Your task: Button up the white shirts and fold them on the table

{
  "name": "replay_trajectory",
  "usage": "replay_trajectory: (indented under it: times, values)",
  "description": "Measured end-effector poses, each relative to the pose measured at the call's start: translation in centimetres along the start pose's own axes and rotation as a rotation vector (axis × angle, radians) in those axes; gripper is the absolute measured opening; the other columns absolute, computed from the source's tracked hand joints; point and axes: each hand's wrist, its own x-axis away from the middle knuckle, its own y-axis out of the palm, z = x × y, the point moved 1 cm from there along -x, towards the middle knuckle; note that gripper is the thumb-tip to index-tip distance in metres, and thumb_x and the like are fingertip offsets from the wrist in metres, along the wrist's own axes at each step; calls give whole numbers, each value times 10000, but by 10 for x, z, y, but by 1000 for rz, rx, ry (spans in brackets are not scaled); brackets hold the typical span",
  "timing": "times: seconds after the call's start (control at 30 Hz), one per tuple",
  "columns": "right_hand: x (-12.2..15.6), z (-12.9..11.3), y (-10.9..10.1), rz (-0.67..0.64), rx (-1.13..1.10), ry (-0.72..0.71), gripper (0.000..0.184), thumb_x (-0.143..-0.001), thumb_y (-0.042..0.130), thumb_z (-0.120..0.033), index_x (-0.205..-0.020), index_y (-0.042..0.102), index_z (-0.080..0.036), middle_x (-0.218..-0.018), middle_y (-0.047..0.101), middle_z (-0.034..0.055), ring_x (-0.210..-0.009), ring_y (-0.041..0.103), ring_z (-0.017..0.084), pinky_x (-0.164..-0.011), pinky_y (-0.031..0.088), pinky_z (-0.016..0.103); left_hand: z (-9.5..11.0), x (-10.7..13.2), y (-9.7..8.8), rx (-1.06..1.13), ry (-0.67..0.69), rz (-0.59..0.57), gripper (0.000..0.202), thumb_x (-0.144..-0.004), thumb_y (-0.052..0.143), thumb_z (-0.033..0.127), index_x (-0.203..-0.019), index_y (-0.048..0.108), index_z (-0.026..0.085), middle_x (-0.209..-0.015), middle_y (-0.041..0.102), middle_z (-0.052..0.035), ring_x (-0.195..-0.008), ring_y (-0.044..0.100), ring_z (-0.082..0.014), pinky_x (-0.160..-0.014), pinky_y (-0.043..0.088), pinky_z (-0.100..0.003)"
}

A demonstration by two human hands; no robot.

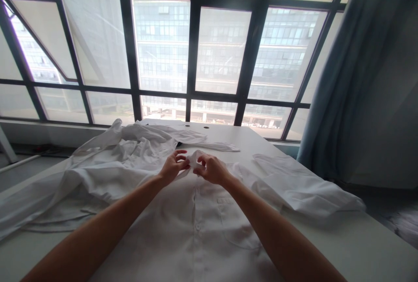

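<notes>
A white button-up shirt (176,229) lies front side up on the table, its hem toward me and its collar end away. Both hands meet at the collar. My left hand (172,168) pinches the collar's left part between thumb and fingers. On the other side my right hand (211,169) grips the collar close by, with a bit of white cloth raised between the two hands. A button placket runs down the shirt's middle, and a chest pocket shows beside my right forearm. The right sleeve (303,186) spreads out over the table.
A heap of crumpled white garments (130,147) covers the left and far left of the white table (369,247). Beyond the table stands a wall of dark-framed windows (222,51), one pane tilted open. A blue-grey curtain (342,77) hangs at the right.
</notes>
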Motion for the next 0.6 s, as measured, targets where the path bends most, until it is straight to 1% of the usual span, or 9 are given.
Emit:
replay_trajectory:
  times: [0.1, 0.2, 0.3, 0.33, 0.4, 0.43, 0.5, 0.53, 0.6]
  values:
    - [0, 0, 1, 1, 57, 8, 226, -733, 803, -354, -828, 664, -204, -795, 676, 21, -679, 581, 169, -588, 321, 257, 0, 1, 2, 31, -27, 14, 568, -563, 883, 244, -1026, 568, 150, -763, 642, 26, -666, 636, -113, -689, 544, -267]
    - [1, -3, 2, 16, 144, -17, 174, -783, 762, -329, -781, 645, -201, -806, 679, 38, -704, 585, 178, -599, 318, 263, 2, 2, 5, 86, -34, 60, 544, -545, 877, 206, -993, 573, 153, -757, 649, 25, -655, 634, -110, -683, 538, -259]
    - [5, -7, 6, -8, 258, -114, 77, -879, 638, -249, -834, 649, -186, -856, 684, 70, -753, 600, 189, -624, 335, 266, 1, 1, 6, 130, -8, 111, 505, -560, 859, 191, -973, 570, 165, -766, 650, 28, -657, 633, -107, -691, 536, -260]
    - [7, -9, 8, -18, 286, -170, 85, -902, 600, -240, -873, 653, -180, -892, 685, 84, -790, 606, 197, -639, 345, 267, 1, 1, 6, 132, 3, 123, 491, -571, 852, 197, -972, 569, 170, -777, 651, 25, -663, 633, -110, -689, 535, -262]
    - [10, -11, 11, -33, 298, -272, 160, -933, 566, -303, -922, 658, -174, -955, 682, 107, -862, 608, 217, -667, 366, 271, 0, 1, 6, 121, 26, 135, 471, -589, 835, 215, -976, 567, 177, -803, 654, 16, -680, 635, -119, -680, 530, -264]
    - [11, -11, 13, -31, 278, -290, 210, -941, 560, -357, -912, 662, -175, -961, 680, 109, -875, 606, 221, -673, 373, 272, 1, 1, 6, 114, 35, 136, 468, -592, 827, 222, -978, 566, 178, -812, 655, 12, -686, 633, -122, -675, 526, -264]
    - [11, -9, 16, 17, 199, -227, 282, -937, 565, -426, -841, 662, -179, -929, 680, 97, -854, 605, 212, -667, 377, 269, 2, 1, 7, 113, 38, 129, 477, -582, 813, 224, -984, 561, 179, -823, 654, 8, -684, 624, -121, -664, 516, -259]
    - [9, -7, 17, 63, 149, -159, 287, -928, 579, -429, -813, 657, -178, -909, 679, 88, -836, 604, 204, -662, 375, 266, 2, 1, 7, 120, 34, 121, 487, -571, 809, 220, -986, 559, 180, -827, 654, 7, -676, 616, -118, -658, 511, -256]
    - [6, -2, 20, 148, 42, -33, 253, -890, 636, -419, -830, 656, -174, -898, 679, 74, -812, 602, 192, -658, 374, 259, 3, 2, 9, 132, 26, 100, 499, -550, 800, 213, -988, 561, 180, -835, 653, 7, -669, 606, -113, -657, 504, -252]
